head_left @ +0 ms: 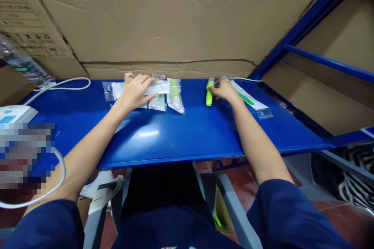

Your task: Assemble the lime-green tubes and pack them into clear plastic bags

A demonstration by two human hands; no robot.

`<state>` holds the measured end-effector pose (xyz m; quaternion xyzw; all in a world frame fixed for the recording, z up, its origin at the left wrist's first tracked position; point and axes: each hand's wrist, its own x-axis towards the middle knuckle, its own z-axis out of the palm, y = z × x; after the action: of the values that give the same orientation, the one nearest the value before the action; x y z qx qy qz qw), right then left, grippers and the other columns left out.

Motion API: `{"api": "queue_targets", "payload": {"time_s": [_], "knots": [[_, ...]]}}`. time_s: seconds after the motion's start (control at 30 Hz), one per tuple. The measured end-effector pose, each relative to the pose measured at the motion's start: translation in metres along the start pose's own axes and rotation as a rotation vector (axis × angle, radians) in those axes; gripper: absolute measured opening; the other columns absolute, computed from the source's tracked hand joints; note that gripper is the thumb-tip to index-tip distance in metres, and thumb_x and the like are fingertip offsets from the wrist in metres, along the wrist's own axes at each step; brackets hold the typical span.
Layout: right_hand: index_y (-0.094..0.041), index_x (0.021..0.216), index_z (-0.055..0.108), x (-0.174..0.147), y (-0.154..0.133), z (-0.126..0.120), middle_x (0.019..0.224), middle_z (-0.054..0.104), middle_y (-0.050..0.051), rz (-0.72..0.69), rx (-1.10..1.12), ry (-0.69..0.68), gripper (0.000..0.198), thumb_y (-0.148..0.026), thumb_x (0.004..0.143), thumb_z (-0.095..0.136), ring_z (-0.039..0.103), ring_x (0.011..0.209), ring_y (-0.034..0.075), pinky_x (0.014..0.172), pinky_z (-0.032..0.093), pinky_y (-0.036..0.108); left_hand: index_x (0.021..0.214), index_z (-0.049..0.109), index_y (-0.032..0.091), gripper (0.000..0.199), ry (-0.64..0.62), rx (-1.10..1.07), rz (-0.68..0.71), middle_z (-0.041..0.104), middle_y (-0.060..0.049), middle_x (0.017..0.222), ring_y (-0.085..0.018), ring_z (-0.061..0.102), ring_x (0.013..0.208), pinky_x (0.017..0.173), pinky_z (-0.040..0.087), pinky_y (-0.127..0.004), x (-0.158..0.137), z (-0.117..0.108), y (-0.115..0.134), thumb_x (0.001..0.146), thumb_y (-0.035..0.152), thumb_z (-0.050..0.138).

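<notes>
My left hand (136,90) is closed at the back left of the blue table, thumb and fingers around a flat white packet in clear plastic (162,87). More clear-wrapped packets (157,103) lie under and beside it. Just right of these lies a yellow-green tube in a clear bag (175,95). My right hand (225,90) has its fingertips on a bare yellow-green tube (209,95) with a pale end, which looks like a highlighter. Partly behind that hand is a white strip with a green label in a clear sleeve (251,99).
A cardboard wall (175,19) stands along the back of the blue table (175,136). At left are a clear plastic bottle (26,64), a white power strip (17,114) and a looping white cable (62,163). A blue metal frame (327,62) rises at right.
</notes>
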<state>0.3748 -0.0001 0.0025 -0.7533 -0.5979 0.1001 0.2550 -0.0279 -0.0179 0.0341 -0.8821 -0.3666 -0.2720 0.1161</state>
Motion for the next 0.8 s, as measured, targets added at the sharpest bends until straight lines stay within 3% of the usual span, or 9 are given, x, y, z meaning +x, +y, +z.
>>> {"api": "queue_targets", "payload": {"time_s": [0.1, 0.2, 0.27, 0.33, 0.4, 0.47, 0.63, 0.8], "knots": [[-0.007, 0.105, 0.077, -0.005, -0.010, -0.005, 0.075, 0.072, 0.021, -0.043, 0.007, 0.054, 0.045, -0.042, 0.099, 0.048, 0.073, 0.075, 0.036, 0.082, 0.060, 0.056, 0.136, 0.061, 0.024, 0.046, -0.011, -0.006, -0.007, 0.070, -0.014, 0.133, -0.037, 0.062, 0.122, 0.113, 0.032, -0.061, 0.000, 0.000, 0.001, 0.097, 0.049, 0.062], [-0.008, 0.126, 0.072, -0.009, -0.014, -0.007, 0.106, 0.075, 0.024, -0.152, -0.123, 0.139, 0.043, -0.024, 0.093, 0.050, 0.072, 0.104, 0.039, 0.100, 0.055, 0.055, 0.135, 0.062, 0.025, 0.045, 0.002, -0.006, -0.004, 0.070, -0.013, 0.133, -0.036, 0.062, 0.122, 0.113, 0.032, -0.060, 0.000, 0.002, 0.000, 0.097, 0.049, 0.063], [-0.014, 0.143, 0.063, -0.011, -0.014, -0.006, 0.133, 0.069, 0.020, -0.329, -0.196, 0.059, 0.060, -0.012, 0.083, 0.053, 0.064, 0.126, 0.037, 0.111, 0.049, 0.053, 0.135, 0.062, 0.026, 0.045, 0.011, -0.001, 0.002, 0.070, -0.012, 0.132, -0.035, 0.063, 0.122, 0.111, 0.034, -0.060, -0.001, 0.003, -0.001, 0.097, 0.049, 0.063], [-0.021, 0.148, 0.060, -0.012, -0.015, -0.002, 0.150, 0.059, 0.015, -0.474, -0.256, -0.076, 0.073, -0.007, 0.076, 0.054, 0.053, 0.141, 0.034, 0.116, 0.044, 0.053, 0.135, 0.062, 0.026, 0.045, 0.012, 0.001, 0.006, 0.071, -0.012, 0.132, -0.035, 0.063, 0.121, 0.111, 0.034, -0.060, -0.001, 0.004, -0.002, 0.097, 0.050, 0.063], [-0.024, 0.144, 0.063, -0.013, -0.017, 0.002, 0.159, 0.051, 0.013, -0.510, -0.304, -0.147, 0.070, -0.007, 0.076, 0.055, 0.045, 0.148, 0.035, 0.117, 0.042, 0.057, 0.135, 0.062, 0.026, 0.045, 0.008, 0.003, 0.004, 0.070, -0.013, 0.131, -0.036, 0.063, 0.120, 0.111, 0.034, -0.060, -0.001, 0.004, -0.002, 0.097, 0.051, 0.063], [-0.025, 0.139, 0.067, -0.016, -0.021, 0.006, 0.164, 0.046, 0.014, -0.498, -0.328, -0.133, 0.061, -0.009, 0.080, 0.056, 0.041, 0.150, 0.038, 0.115, 0.040, 0.062, 0.135, 0.062, 0.026, 0.046, 0.001, 0.003, -0.001, 0.070, -0.013, 0.131, -0.036, 0.063, 0.120, 0.112, 0.034, -0.061, -0.001, 0.004, -0.002, 0.097, 0.051, 0.062], [-0.024, 0.129, 0.068, -0.023, -0.028, 0.004, 0.166, 0.045, 0.010, -0.548, -0.329, -0.075, 0.050, -0.009, 0.083, 0.055, 0.043, 0.145, 0.040, 0.110, 0.040, 0.066, 0.135, 0.061, 0.024, 0.046, -0.019, 0.011, 0.000, 0.070, -0.014, 0.131, -0.037, 0.063, 0.120, 0.110, 0.034, -0.061, -0.001, 0.003, -0.001, 0.097, 0.050, 0.061], [-0.024, 0.130, 0.066, -0.023, -0.029, 0.000, 0.133, 0.068, 0.014, -0.553, -0.354, -0.133, 0.050, -0.009, 0.083, 0.055, 0.053, 0.131, 0.037, 0.105, 0.046, 0.057, 0.134, 0.062, 0.025, 0.044, -0.023, 0.004, -0.005, 0.071, -0.014, 0.130, -0.037, 0.062, 0.121, 0.109, 0.035, -0.060, -0.001, 0.001, -0.002, 0.097, 0.049, 0.061]]}}
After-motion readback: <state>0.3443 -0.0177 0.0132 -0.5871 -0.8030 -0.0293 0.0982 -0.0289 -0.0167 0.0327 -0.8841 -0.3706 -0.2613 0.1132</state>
